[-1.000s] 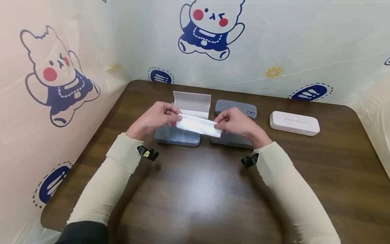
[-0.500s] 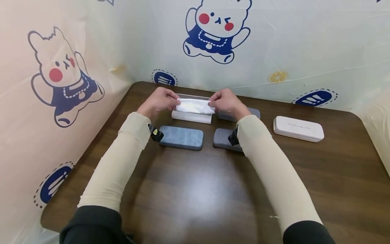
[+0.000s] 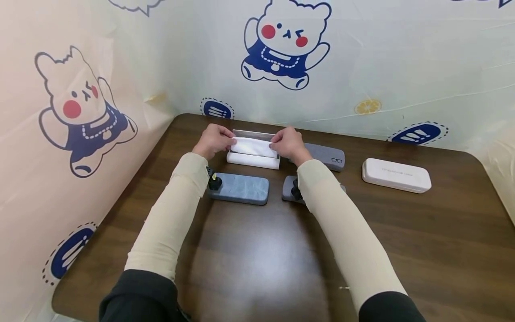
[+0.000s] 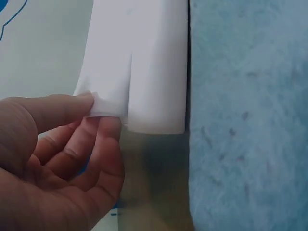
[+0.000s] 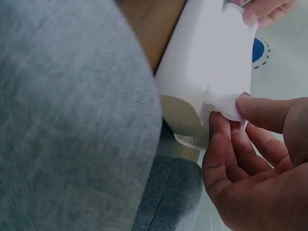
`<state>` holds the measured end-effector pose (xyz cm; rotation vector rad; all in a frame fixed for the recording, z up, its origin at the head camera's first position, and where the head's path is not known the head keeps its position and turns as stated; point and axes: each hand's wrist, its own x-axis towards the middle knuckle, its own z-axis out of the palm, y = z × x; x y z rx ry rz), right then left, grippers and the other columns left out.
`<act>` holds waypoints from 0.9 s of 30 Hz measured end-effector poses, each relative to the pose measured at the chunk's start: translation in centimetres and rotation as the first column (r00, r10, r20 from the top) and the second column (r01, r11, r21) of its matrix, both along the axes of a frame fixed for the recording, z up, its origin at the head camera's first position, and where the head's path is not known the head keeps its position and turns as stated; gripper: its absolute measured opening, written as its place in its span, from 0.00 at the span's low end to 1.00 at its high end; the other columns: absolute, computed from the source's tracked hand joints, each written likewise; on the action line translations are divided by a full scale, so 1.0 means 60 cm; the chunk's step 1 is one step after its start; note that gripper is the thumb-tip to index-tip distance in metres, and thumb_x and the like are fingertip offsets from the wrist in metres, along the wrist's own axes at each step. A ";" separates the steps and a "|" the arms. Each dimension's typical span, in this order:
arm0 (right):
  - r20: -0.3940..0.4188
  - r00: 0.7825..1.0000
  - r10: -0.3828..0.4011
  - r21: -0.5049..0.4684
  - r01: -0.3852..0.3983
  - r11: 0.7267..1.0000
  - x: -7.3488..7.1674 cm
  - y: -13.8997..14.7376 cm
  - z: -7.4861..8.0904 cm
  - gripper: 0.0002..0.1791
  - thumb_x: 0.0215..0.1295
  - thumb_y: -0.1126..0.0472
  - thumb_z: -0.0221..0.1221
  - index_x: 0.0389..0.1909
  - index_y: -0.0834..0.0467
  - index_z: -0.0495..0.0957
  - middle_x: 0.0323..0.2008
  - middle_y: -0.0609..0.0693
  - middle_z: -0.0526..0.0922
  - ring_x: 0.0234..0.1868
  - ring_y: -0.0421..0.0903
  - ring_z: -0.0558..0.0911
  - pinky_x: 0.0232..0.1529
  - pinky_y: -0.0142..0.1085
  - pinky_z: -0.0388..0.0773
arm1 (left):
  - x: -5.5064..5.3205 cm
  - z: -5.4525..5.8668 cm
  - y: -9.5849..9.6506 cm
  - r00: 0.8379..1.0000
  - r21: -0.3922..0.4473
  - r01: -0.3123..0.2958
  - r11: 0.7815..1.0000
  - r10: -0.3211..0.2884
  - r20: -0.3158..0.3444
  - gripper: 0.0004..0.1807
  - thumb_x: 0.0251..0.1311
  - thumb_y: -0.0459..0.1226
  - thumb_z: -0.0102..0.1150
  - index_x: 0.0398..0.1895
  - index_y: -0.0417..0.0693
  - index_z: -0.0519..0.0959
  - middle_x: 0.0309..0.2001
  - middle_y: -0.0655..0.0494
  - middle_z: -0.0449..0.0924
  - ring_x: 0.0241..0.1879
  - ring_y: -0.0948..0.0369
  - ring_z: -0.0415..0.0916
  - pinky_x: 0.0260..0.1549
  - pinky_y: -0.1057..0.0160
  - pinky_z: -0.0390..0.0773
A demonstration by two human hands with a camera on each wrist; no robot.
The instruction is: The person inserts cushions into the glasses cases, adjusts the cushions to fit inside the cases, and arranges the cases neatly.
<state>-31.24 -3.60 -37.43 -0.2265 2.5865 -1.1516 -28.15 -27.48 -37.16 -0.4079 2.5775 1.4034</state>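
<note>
A folded white cloth [image 3: 254,146] is stretched between both hands, right at the opening of a white glasses case [image 3: 252,161] whose lid stands up behind it. My left hand [image 3: 214,141] pinches the cloth's left end between thumb and fingers; in the left wrist view the cloth [image 4: 108,57] lies along the case's rounded front wall [image 4: 159,72]. At the other end, my right hand [image 3: 289,144] pinches a corner, thumb on top and fingers beneath, as the right wrist view shows beside the case's end [image 5: 180,108]. The inside of the case is hidden under the cloth.
In front lies a blue glasses case [image 3: 241,188], under the left wrist. A grey case [image 3: 287,188] sits partly hidden beneath the right wrist, and another grey case [image 3: 325,155] with a glasses print is behind it. A closed white case [image 3: 396,175] rests farther right on the wooden table [image 3: 257,250].
Both hands have moved away from the body with the cloth, from above the front cases to the open white case, and then lowered it to the case's opening.
</note>
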 end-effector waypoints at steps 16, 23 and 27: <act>-0.116 0.990 0.077 0.172 -0.056 0.984 0.005 0.005 -0.003 0.05 0.64 0.65 0.65 0.37 0.61 0.87 0.41 0.53 0.83 0.45 0.51 0.77 0.44 0.41 0.78 | -0.004 -0.013 0.027 0.989 -0.309 0.019 0.951 -0.064 -0.134 0.08 0.55 0.32 0.72 0.36 0.38 0.87 0.41 0.44 0.83 0.44 0.49 0.74 0.44 0.51 0.78; -0.152 0.986 0.076 0.187 -0.046 0.981 0.011 0.018 0.011 0.07 0.62 0.64 0.66 0.38 0.63 0.84 0.38 0.56 0.82 0.42 0.53 0.76 0.41 0.43 0.77 | 0.003 -0.003 0.007 0.993 -0.252 -0.039 0.967 0.010 -0.114 0.16 0.59 0.36 0.71 0.48 0.37 0.84 0.48 0.42 0.81 0.45 0.49 0.76 0.46 0.51 0.79; -0.106 0.993 0.060 0.172 -0.042 0.984 0.018 0.026 0.019 0.29 0.60 0.63 0.70 0.63 0.62 0.74 0.48 0.58 0.81 0.46 0.54 0.78 0.49 0.46 0.77 | 0.008 0.004 -0.011 0.999 -0.126 -0.008 0.992 0.003 -0.035 0.31 0.69 0.46 0.61 0.70 0.41 0.69 0.56 0.40 0.76 0.47 0.47 0.79 0.49 0.50 0.79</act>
